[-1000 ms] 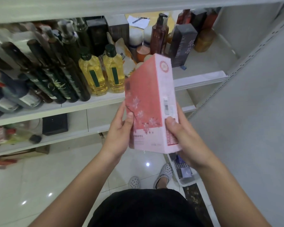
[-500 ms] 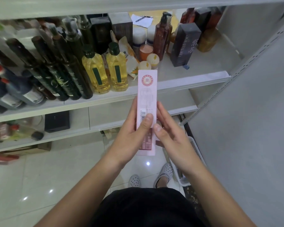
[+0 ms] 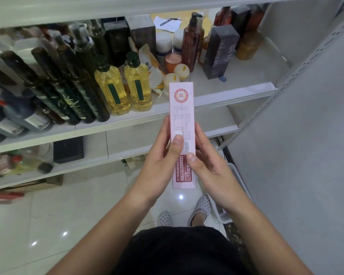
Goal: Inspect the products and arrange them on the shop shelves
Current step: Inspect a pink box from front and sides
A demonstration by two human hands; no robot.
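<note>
Fingers point(image 3: 200, 135) of both hands are clamped on a tall pink box point(image 3: 182, 108) at the centre of the frame, its narrow printed side turned to the camera. The left hand point(image 3: 159, 161) grips the left edge, thumb pressed flat on the face just under a small table of print. The right hand point(image 3: 209, 169) grips the right edge, thumb lower down beside a red panel. The other fingers curl round behind the box and are mostly hidden by it. A round red seal sits near the top; the lettering is too small to read.

The box is held upright in the air before the front edge of the middle shelf point(image 3: 226, 96). Just behind its top stand two pale balls point(image 3: 182, 69), the nearer one partly covered. Left of them are two yellow oil bottles point(image 3: 113, 90), then tall dark bottles point(image 3: 68, 86) that blur towards the upper left. A brown pump bottle point(image 3: 191, 40) and a dark grey carton point(image 3: 220, 52) stand at upper right.

At lower right a white basket point(image 3: 238, 175) is largely hidden behind the right forearm.
</note>
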